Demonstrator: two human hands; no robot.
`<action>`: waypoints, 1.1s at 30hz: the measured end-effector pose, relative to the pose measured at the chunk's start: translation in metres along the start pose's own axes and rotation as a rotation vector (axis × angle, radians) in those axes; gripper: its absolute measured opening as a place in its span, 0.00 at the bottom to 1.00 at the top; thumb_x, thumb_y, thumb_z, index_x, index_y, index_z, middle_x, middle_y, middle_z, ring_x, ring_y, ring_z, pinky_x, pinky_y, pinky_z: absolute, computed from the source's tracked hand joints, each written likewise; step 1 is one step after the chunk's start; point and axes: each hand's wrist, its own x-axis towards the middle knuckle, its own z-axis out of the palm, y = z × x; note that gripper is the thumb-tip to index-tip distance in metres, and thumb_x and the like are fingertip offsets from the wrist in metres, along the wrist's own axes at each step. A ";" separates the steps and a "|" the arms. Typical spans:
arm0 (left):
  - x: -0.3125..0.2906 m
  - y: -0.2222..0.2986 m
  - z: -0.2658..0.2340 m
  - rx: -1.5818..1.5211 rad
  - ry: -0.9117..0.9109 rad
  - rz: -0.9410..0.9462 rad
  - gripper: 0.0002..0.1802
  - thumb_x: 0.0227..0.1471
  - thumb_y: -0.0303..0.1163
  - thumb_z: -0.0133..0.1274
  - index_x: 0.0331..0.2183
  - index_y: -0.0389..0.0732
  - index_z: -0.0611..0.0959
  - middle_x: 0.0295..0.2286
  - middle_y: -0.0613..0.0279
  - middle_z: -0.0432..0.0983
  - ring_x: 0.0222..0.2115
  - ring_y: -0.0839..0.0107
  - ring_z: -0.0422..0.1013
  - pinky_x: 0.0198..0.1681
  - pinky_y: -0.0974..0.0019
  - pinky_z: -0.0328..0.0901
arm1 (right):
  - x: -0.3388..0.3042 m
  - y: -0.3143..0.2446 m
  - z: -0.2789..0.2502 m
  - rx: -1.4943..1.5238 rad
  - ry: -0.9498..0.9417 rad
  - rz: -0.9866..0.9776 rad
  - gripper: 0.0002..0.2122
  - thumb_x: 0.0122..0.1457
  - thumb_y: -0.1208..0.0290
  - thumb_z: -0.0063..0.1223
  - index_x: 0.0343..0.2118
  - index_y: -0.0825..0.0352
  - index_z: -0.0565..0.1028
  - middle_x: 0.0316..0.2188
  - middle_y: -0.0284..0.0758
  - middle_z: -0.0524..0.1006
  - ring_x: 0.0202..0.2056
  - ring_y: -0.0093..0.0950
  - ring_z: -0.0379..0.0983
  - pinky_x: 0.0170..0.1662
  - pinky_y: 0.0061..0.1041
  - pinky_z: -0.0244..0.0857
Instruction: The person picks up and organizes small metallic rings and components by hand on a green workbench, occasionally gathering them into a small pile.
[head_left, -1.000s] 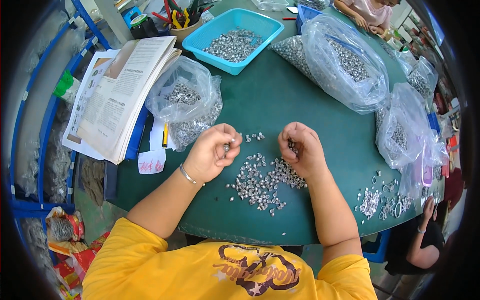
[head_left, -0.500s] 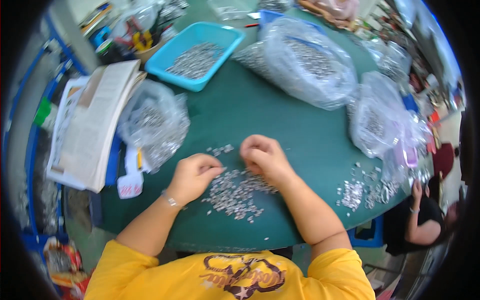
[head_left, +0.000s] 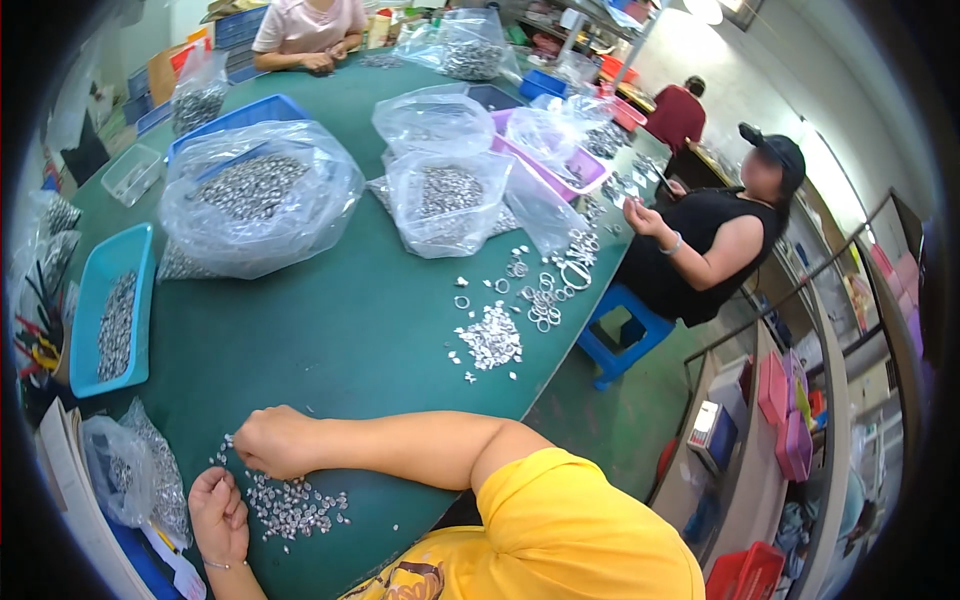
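Observation:
My left hand [head_left: 218, 512] is at the lower left of the green table, its fingers curled and pressed together. Just above and right of it, my right hand [head_left: 276, 441] is closed too, its knuckles up and fingertips hidden. Whatever either one pinches is too small or covered to make out. A loose pile of small silvery metal pieces [head_left: 300, 508] lies beside both hands, partly under my right wrist. A few more pieces [head_left: 222, 452] are scattered by my right hand's fingers.
A turquoise tray [head_left: 142, 330] of metal pieces stands on the left, near an opened plastic bag [head_left: 130, 470]. Larger filled bags [head_left: 262, 215] sit farther back. On the right lie a whitish pile [head_left: 493, 338] and rings [head_left: 545, 300]. One co-worker [head_left: 710, 230] sits right, another [head_left: 310, 30] far off.
The view has swung to the right and up, so my hands now appear at the lower left. Co-workers and shelves on the right have come into view. Both hands stay closed by the pile.

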 end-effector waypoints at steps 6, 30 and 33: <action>0.002 0.000 -0.004 0.062 0.016 0.006 0.07 0.50 0.23 0.49 0.34 0.37 0.72 0.26 0.62 0.68 0.14 0.84 0.56 0.11 0.83 0.50 | 0.009 0.002 -0.001 0.577 0.094 0.005 0.06 0.48 0.73 0.54 0.24 0.72 0.74 0.18 0.35 0.75 0.20 0.20 0.68 0.23 0.20 0.62; 0.005 -0.002 -0.009 0.082 0.027 0.035 0.04 0.54 0.26 0.46 0.33 0.38 0.73 0.22 0.64 0.67 0.11 0.84 0.54 0.09 0.83 0.49 | 0.012 0.000 0.000 1.416 -0.103 0.344 0.03 0.47 0.78 0.48 0.20 0.68 0.70 0.15 0.33 0.70 0.09 0.15 0.52 0.11 0.15 0.44; 0.005 -0.003 -0.011 0.070 0.043 0.034 0.04 0.55 0.26 0.46 0.34 0.38 0.72 0.22 0.63 0.68 0.11 0.84 0.54 0.09 0.83 0.49 | 0.014 0.006 -0.004 1.671 -0.134 0.514 0.04 0.45 0.75 0.48 0.18 0.67 0.68 0.14 0.32 0.68 0.08 0.15 0.50 0.10 0.17 0.41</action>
